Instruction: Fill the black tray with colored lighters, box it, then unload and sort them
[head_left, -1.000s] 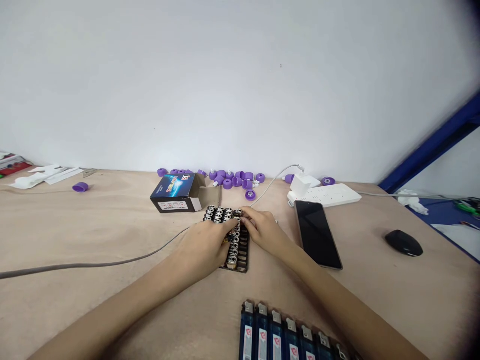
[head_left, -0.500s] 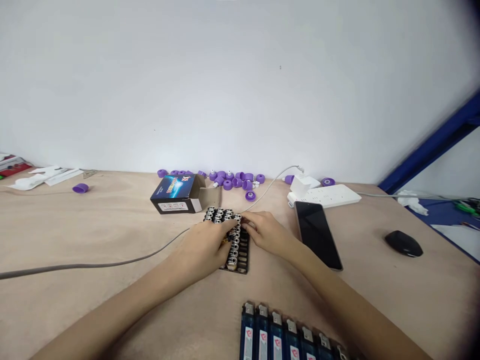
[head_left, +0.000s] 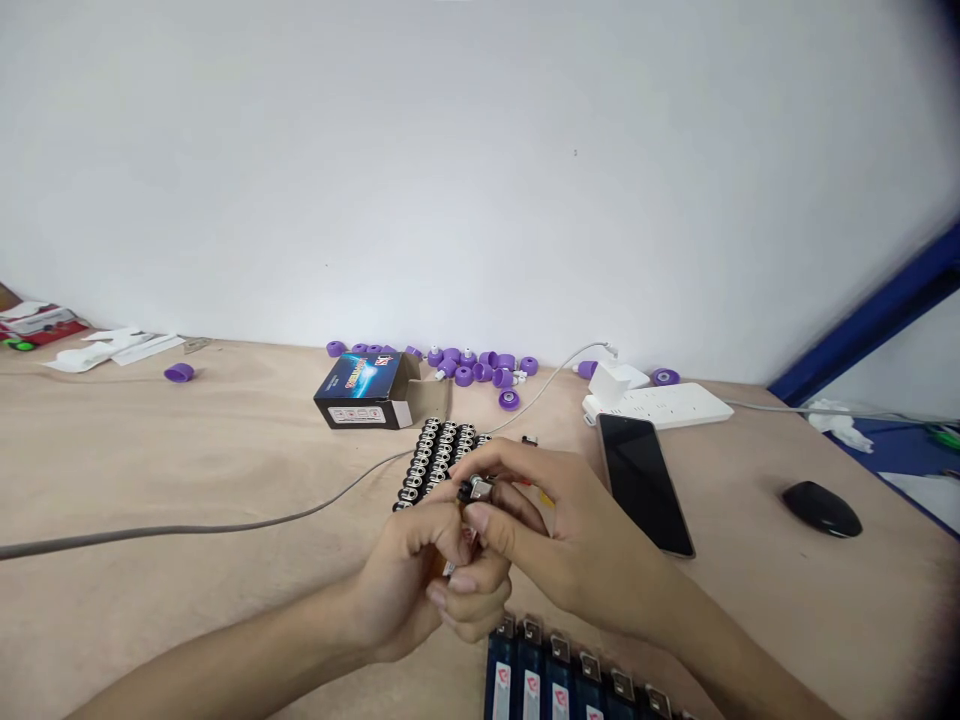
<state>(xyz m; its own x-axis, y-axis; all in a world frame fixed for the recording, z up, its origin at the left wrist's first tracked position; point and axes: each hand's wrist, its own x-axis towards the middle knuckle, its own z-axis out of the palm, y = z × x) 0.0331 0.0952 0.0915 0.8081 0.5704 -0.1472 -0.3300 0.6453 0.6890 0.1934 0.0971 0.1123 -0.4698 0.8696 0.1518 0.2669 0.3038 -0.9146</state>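
Head view: your left hand [head_left: 401, 570] and right hand [head_left: 562, 530] are close together, fingers curled and pinching a small metal-headed lighter [head_left: 477, 490] between them. It sits above the near end of the black lighter rows [head_left: 435, 465], with blue lighters [head_left: 540, 670] just below your hands.

Cardboard box [head_left: 360, 390], lettering too blurred to read
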